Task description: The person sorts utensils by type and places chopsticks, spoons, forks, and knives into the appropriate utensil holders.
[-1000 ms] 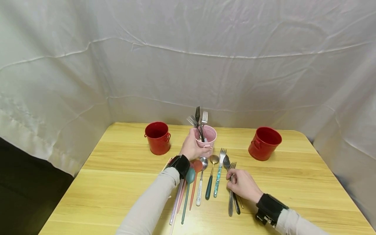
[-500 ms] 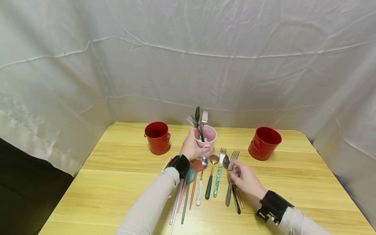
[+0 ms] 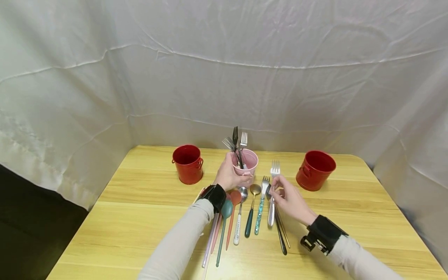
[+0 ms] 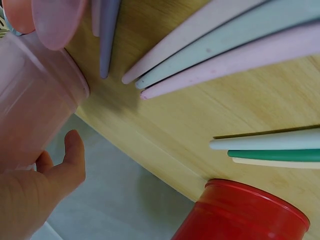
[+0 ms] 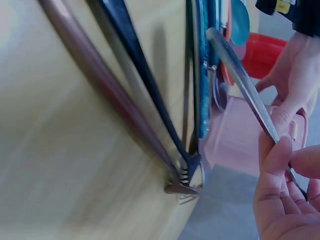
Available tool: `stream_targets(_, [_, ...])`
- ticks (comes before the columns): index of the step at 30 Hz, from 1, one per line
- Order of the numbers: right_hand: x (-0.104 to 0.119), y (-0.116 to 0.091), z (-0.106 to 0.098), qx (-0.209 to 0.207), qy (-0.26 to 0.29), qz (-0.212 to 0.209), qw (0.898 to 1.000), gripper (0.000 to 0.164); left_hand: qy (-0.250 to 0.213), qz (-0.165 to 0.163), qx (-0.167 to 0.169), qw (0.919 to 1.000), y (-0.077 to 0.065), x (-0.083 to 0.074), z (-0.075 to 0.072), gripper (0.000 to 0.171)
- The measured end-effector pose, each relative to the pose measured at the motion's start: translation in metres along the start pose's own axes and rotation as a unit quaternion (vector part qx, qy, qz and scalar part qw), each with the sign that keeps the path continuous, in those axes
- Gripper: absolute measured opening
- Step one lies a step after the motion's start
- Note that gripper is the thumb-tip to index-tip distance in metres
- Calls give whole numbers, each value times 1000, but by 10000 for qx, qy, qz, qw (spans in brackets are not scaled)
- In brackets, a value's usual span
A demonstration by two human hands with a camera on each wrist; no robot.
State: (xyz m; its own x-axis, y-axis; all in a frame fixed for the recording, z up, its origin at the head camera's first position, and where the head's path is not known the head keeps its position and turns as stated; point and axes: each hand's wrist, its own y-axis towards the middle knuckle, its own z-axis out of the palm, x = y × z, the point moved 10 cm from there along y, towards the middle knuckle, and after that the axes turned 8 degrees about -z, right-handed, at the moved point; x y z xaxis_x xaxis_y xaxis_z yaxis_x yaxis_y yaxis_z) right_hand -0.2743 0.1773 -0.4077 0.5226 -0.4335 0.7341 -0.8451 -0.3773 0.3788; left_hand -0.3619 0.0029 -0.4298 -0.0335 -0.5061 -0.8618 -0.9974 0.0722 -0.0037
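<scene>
My left hand (image 3: 229, 175) grips the pink bucket (image 3: 252, 158) at its left side, thumb across the front. Several forks (image 3: 235, 135) stand in that bucket, tines up. Between thumb and fingers, my right hand (image 3: 291, 200) pinches a silver fork (image 3: 275, 168), its tines pointing away and its handle toward me. The right wrist view shows the fork's handle (image 5: 247, 90) raised off the table. Below this hand lie a dark-handled utensil (image 3: 282, 243) and a thin gold-handled one (image 3: 286, 235). To its left is a turquoise-handled fork (image 3: 259, 214).
Left of the turquoise-handled fork lie a green-handled spoon (image 3: 249, 223), a white-handled spoon (image 3: 237, 229), an orange spoon (image 3: 235, 197) and a teal spoon (image 3: 227, 209). Chopsticks (image 3: 210, 241) lie beyond these. A red bucket stands at either side, left (image 3: 189, 171) and right (image 3: 312, 175).
My right hand has lifted the silver fork off the pile of utensils and moved it away from me, toward the pink bucket. My left hand has stayed on the bucket.
</scene>
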Motion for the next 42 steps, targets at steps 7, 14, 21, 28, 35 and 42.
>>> stream_targets(7, [8, 21, -7, -245, 252, -100, 9993, 22, -3, 29, -35, 10000, -1, -1, -2, 89])
stream_targets(14, [22, 40, -16, -669, 324, -332, 9967, 22, 52, 106, -46, 9999, 0, -2, 0, 90])
stream_targets(21, [33, 62, -24, -1114, 172, -448, 9926, 25, 36, 123, -41, 9999, 2, -1, 1, 91])
stream_targets(28, [51, 83, -35, -1607, -157, -621, 9849, 15, 35, 93, -26, 9999, 3, 1, 1, 92])
stream_targets(35, [90, 93, -47, -2079, 87, -757, 9752, 11, 98, 67, -23, 9999, 2, 0, 0, 91])
stream_targets(42, [97, 100, -52, -2476, 504, -901, 9633, 10, 122, 83, -45, 9999, 2, 0, 1, 90])
